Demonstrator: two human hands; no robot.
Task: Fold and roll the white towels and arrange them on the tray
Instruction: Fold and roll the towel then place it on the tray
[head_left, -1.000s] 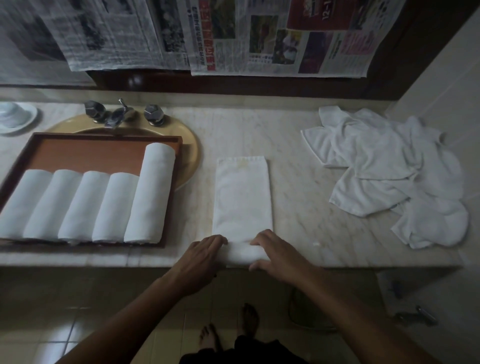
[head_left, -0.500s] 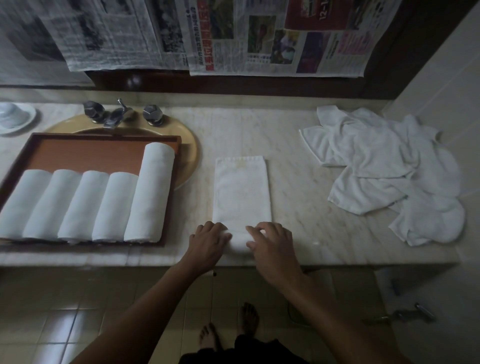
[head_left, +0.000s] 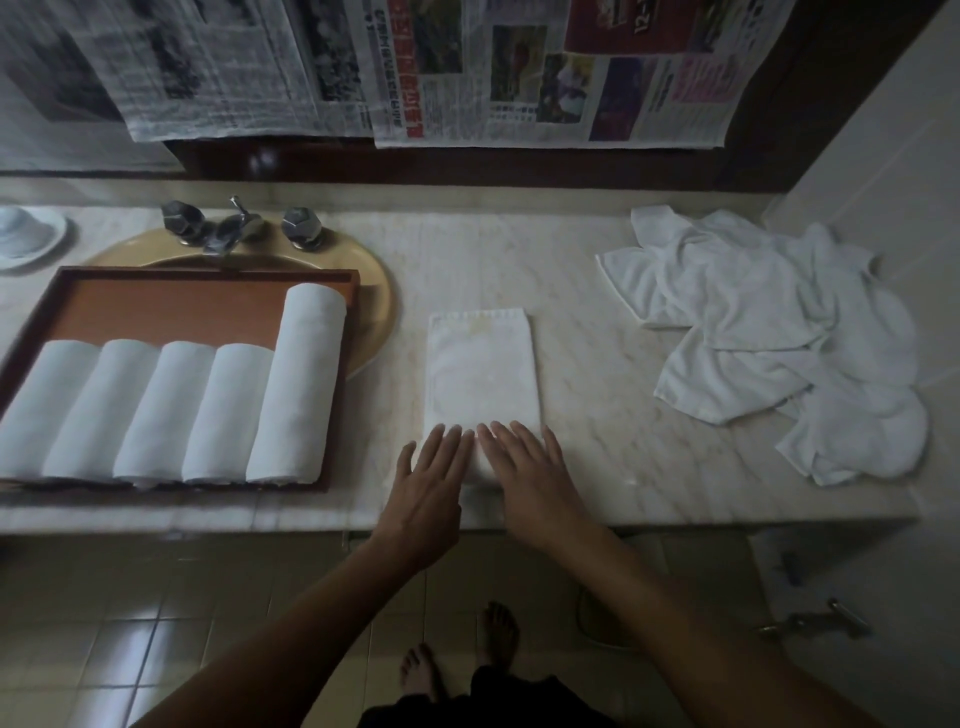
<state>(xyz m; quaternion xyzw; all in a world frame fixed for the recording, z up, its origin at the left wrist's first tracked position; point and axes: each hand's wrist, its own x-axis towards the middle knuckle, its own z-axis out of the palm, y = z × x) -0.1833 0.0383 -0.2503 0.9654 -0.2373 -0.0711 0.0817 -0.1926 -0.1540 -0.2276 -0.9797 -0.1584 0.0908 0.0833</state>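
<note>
Pressing palms-down on the near end of a folded white towel (head_left: 480, 364), the left hand (head_left: 431, 480) and the right hand (head_left: 532, 475) lie side by side, fingers straight and a little spread, curled round nothing. Their index fingertips almost meet over the middle of the cloth. Between the two hands a thicker hump of towel shows at the near edge, while the rest of the strip stretches flat and narrow away from the person across the pale marble tabletop (head_left: 597, 447). To the left, just beside the towel, a brown tray (head_left: 208, 271) sits partly over a yellowish sink (head_left: 376, 312). It holds five rolled towels (head_left: 301, 384) laid parallel and touching, four short ones and a longer one at the right end. Well apart on the right, a pile of loose white towels (head_left: 769, 332) lies crumpled near the wall. Metal taps (head_left: 228, 226) stand behind the sink, and a white dish (head_left: 28, 236) rests at the far left edge. Newspaper sheets (head_left: 519, 67) hang above the back of the tabletop. Below, bare feet (head_left: 498, 634) stand on a tiled floor (head_left: 130, 639).
</note>
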